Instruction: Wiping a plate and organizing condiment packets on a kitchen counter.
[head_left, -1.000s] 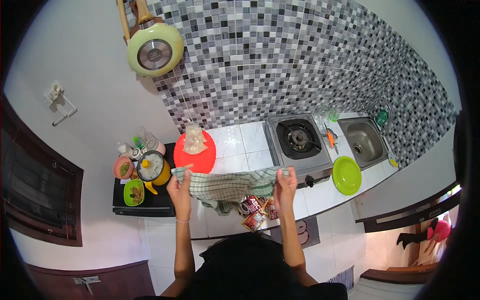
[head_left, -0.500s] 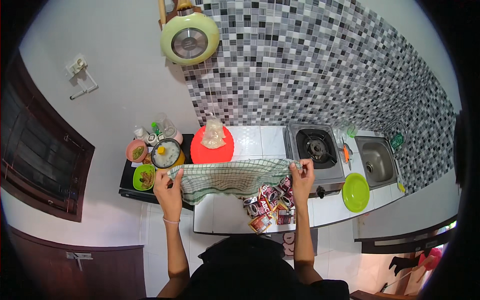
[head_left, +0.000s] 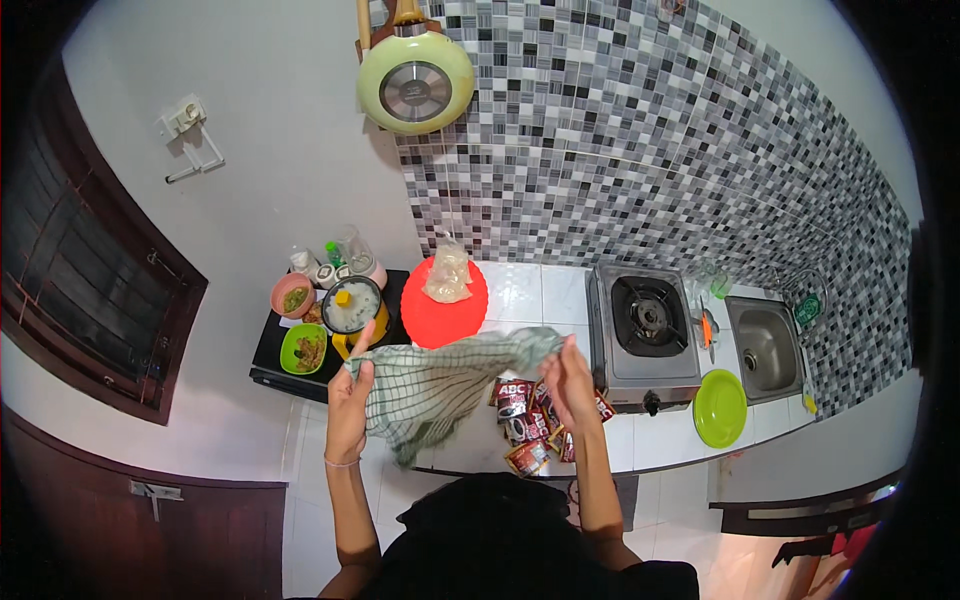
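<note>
Both hands hold up a green-and-white checked cloth (head_left: 435, 385) over the white tiled counter (head_left: 525, 290). My left hand (head_left: 350, 392) grips its left corner, near a pot with a yellow-knobbed lid (head_left: 350, 305). My right hand (head_left: 568, 378) pinches the right end, which is bunched, and the cloth sags between the hands. Under my right hand lie several red and black sachets (head_left: 528, 420) on the counter. A red round lid (head_left: 445, 305) with a clear bag (head_left: 447, 275) on it sits just beyond the cloth.
A single-burner gas stove (head_left: 645, 330) stands to the right, then a green plate (head_left: 720, 408) and a small steel sink (head_left: 768, 348). Pink (head_left: 292, 295) and green (head_left: 304, 348) bowls sit on a black surface at left. A pale green pan (head_left: 415, 85) hangs on the mosaic wall.
My hands have come closer together, so the cloth that was stretched flat now sags and bunches at the right. The view has shifted toward the left of the counter.
</note>
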